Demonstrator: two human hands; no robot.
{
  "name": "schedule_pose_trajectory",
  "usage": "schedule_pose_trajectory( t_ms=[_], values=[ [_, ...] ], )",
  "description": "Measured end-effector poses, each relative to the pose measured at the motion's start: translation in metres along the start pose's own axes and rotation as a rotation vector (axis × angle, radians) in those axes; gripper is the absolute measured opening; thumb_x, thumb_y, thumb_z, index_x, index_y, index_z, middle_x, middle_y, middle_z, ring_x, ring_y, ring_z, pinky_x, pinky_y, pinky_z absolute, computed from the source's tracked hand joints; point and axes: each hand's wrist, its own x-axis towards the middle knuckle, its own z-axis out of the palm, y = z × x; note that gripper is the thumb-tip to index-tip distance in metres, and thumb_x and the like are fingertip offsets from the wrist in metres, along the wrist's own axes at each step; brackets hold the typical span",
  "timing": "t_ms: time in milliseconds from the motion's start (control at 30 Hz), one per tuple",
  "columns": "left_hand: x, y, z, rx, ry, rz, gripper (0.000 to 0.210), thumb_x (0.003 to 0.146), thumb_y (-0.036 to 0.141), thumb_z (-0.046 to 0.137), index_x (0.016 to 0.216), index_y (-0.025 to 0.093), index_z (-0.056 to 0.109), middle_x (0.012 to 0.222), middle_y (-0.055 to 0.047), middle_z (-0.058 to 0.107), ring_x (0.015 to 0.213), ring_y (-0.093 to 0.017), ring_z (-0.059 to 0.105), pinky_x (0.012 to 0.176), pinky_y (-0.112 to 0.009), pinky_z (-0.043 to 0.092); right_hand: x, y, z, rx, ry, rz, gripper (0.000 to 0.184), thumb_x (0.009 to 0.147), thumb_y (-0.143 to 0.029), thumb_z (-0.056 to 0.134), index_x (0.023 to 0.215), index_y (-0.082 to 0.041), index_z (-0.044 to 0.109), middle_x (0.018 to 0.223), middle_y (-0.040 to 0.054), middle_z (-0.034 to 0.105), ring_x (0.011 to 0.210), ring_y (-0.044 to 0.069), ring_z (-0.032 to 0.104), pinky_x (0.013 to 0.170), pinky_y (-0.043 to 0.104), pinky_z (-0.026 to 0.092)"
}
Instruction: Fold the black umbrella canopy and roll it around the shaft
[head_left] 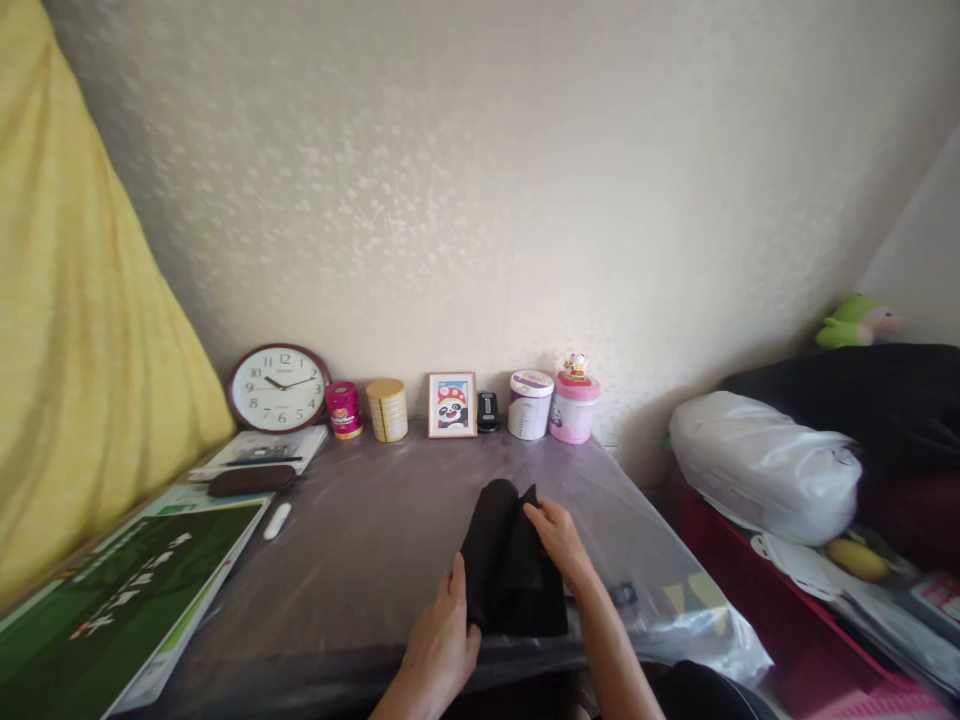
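Treat the black sheet (514, 575) near the front edge of the bench (360, 560) as probably light, soft and not fragile, holding its left side in the left hand (444, 625) and pinching its upper right corner in the right hand (555, 535).

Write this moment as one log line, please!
left hand: holds black folded flexible sheet at lower left | right hand: pinches its upper right edge | nearby: greyish plastic-covered table
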Motion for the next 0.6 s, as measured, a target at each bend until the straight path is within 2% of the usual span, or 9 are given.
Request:
schedule_pose_trajectory(
  t_ms=[133,333,400,467,600],
  values=[
    [0.001,-0.001,-0.001,0.005,-0.003,0.017,0.078,0.072,0.007,0.046,0.141,0.006,0.01,0.141,-0.02,0.034,0.11,-0.023,0.055,0.089,-0.028,0.043,0.013,-0.013,0.026,0.031,-0.01,-0.013,0.03,0.076,-0.042,0.047,0.082,-0.015,0.058,0.054,-0.0047,0.048,0.048,0.011,0.045,0.043,0.021,0.032],
    [0.003,-0.005,0.001,-0.03,0.03,0.037,0.079,0.069,0.006,0.046,0.141,0.009,0.013,0.143,-0.018,0.032,0.11,-0.023,0.055,0.092,-0.029,0.042,0.027,-0.011,0.059,-0.056,-0.077,0.043,0.023,0.078,-0.034,0.049,0.089,-0.015,0.057,0.069,0.0016,0.063,0.062,0.015,0.059,0.046,0.021,0.04],
    [0.002,-0.003,0.0,-0.007,0.033,0.04,0.078,0.068,0.006,0.046,0.14,0.009,0.018,0.144,-0.019,0.03,0.107,-0.023,0.057,0.09,-0.029,0.043,0.027,-0.011,0.066,-0.015,-0.131,0.116,0.023,0.079,-0.03,0.048,0.097,-0.016,0.053,0.078,0.0034,0.066,0.062,0.014,0.062,0.045,0.021,0.043],
    [0.001,-0.002,-0.002,0.008,0.007,0.02,0.074,0.067,0.006,0.046,0.138,0.01,0.024,0.143,-0.019,0.03,0.102,-0.023,0.059,0.087,-0.03,0.044,0.025,-0.011,0.071,0.023,-0.2,0.162,0.023,0.081,-0.027,0.046,0.101,-0.016,0.049,0.077,0.0033,0.067,0.057,0.013,0.063,0.044,0.02,0.044],
    [-0.003,-0.005,-0.007,-0.033,-0.012,0.047,0.071,0.069,0.008,0.044,0.137,0.011,0.024,0.139,-0.018,0.038,0.102,-0.023,0.06,0.085,-0.03,0.045,0.019,-0.016,0.072,-0.034,-0.266,0.104,0.012,0.083,-0.024,0.043,0.09,-0.016,0.05,0.07,0.0016,0.068,0.052,0.01,0.062,0.044,0.018,0.044]
  ],
)
